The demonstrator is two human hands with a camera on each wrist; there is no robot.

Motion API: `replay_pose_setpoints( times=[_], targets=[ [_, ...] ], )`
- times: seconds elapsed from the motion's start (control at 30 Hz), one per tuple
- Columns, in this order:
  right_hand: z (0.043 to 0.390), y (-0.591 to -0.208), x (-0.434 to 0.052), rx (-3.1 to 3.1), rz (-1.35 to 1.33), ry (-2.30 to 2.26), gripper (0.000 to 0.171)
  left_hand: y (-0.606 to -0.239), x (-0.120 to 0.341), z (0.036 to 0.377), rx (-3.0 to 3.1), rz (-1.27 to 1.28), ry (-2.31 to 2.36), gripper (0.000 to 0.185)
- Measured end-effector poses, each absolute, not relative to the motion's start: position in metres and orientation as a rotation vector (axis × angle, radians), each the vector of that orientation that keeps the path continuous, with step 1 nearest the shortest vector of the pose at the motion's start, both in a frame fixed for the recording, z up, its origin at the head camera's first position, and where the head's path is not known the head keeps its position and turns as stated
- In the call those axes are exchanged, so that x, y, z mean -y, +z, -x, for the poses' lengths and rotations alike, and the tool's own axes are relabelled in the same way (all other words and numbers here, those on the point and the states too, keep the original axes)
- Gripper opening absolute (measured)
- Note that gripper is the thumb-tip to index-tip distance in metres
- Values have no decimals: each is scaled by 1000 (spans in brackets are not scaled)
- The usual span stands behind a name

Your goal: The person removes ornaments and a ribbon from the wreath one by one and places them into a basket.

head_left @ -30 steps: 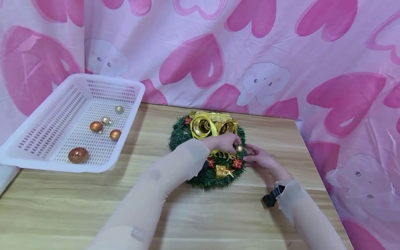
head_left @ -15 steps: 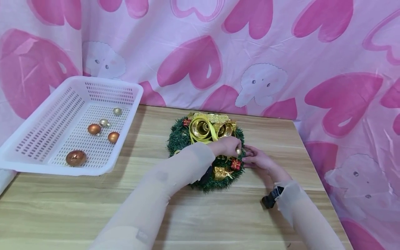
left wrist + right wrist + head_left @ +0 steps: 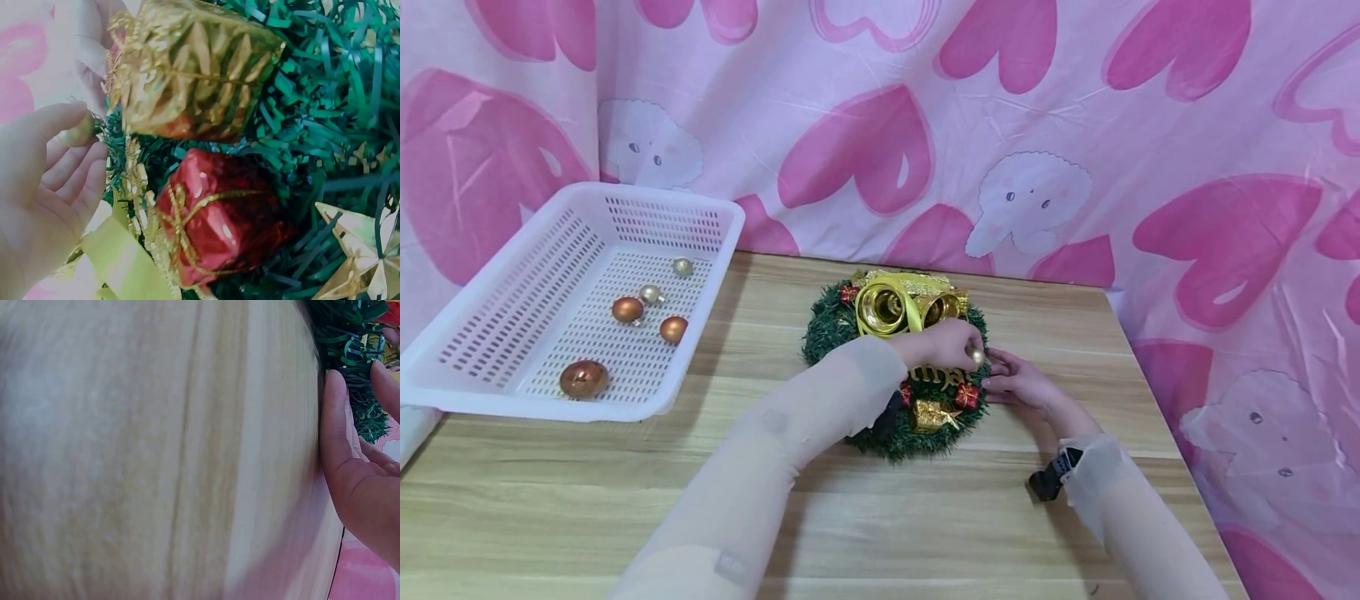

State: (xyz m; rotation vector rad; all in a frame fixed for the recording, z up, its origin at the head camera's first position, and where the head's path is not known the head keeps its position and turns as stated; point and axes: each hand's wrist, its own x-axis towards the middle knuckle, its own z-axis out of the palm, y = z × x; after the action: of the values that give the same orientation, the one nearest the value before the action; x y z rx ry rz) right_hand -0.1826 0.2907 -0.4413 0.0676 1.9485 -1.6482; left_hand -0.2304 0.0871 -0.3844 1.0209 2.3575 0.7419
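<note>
Already the left hand (image 3: pixel 946 343) pinches a gold bauble (image 3: pixel 976 357) at the wreath (image 3: pixel 827 333); the right hand (image 3: pixel 1018 379), fingers relaxed, steadies its edge (five baubles (image 3: pixel 627 309) wait in the basket (image 3: pixel 512 317)).

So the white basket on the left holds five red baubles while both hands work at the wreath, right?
Not quite: the five baubles in the white basket are copper and gold, not red, as the head view shows. The rest holds: the left hand and the right hand are both at the wreath.
</note>
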Motion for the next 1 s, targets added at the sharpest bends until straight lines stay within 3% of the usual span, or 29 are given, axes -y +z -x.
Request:
replay_pose_setpoints(
  times=[1.0],
  targets=[
    [183, -442, -290, -1941, -71, -1646, 78, -370, -52, 242, -2179, -1014, 1097, 23]
  ],
)
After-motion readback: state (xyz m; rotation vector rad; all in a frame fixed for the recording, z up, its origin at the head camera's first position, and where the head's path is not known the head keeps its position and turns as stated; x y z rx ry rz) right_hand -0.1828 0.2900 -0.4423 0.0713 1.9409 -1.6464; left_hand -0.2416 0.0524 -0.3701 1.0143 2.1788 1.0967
